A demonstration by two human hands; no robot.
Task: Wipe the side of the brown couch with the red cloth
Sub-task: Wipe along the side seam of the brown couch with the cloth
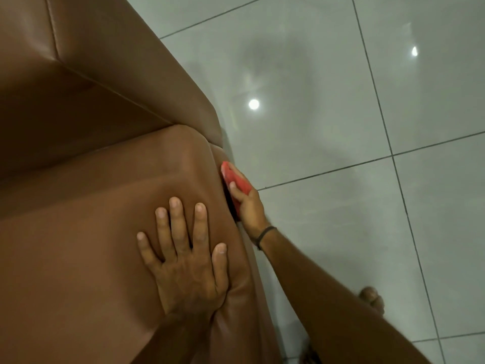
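Red cloth [237, 181] is being pressed against the brown couch [99, 206] side by the right hand [248, 203], fingers clasping it; left hand [187, 261], spread flat, is bracing the armrest. Keep pressure even, strokes overlapping.

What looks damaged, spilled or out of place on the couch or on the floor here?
Nothing stands out. The brown couch shows no tear or stain, and the tiled floor shows only light reflections. The left hand lies flat on top; the right hand presses the red cloth against the side.

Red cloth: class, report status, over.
Right hand presses red cloth to couch side. Left hand flat on top. Nothing in the way.
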